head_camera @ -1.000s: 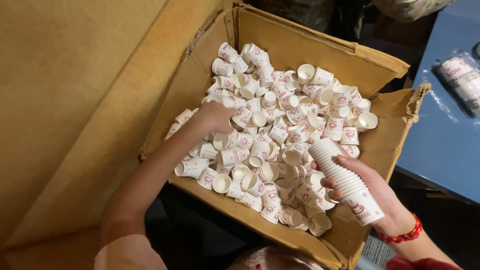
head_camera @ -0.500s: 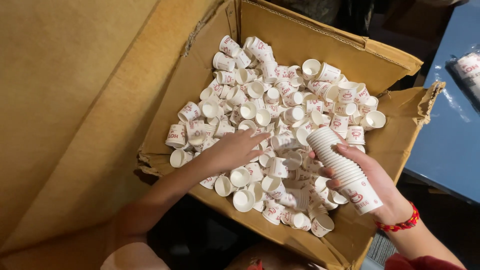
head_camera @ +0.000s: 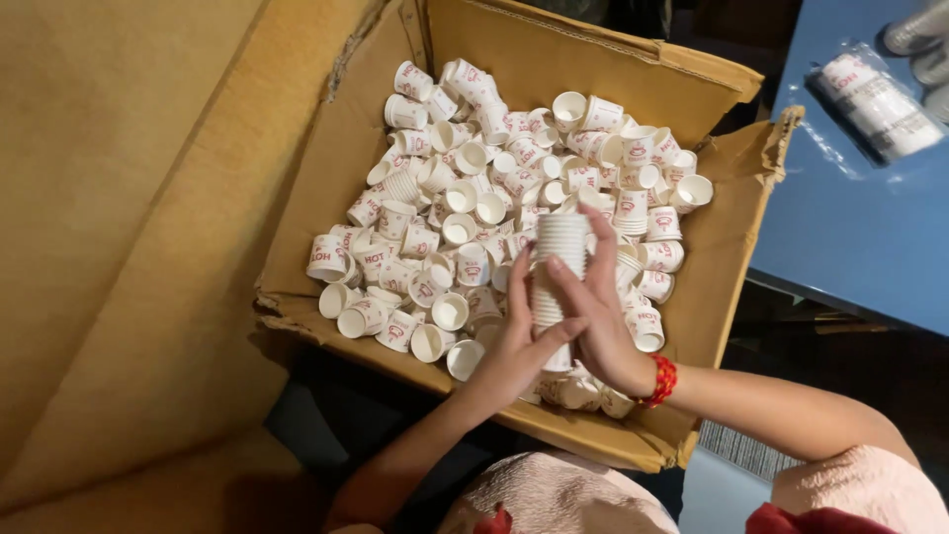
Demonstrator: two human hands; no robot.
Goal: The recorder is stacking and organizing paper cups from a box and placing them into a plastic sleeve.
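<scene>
Over the cardboard box (head_camera: 376,129) of loose cups (head_camera: 465,198), both hands (head_camera: 578,321) grasping one cup stack (head_camera: 556,267).

Probably a packing or stockroom corner: a big cardboard box (head_camera: 554,89) heaped with loose paper cups (head_camera: 465,198), more flattened cardboard (head_camera: 129,247) beside it, and a wrapped sleeve of cups (head_camera: 875,104) on a blue worktop (head_camera: 850,237)

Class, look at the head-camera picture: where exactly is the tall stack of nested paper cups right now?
The stack of nested cups stands upright at centre frame, gripped between the left hand and right hand, above the loose cups in the open cardboard box.
</scene>
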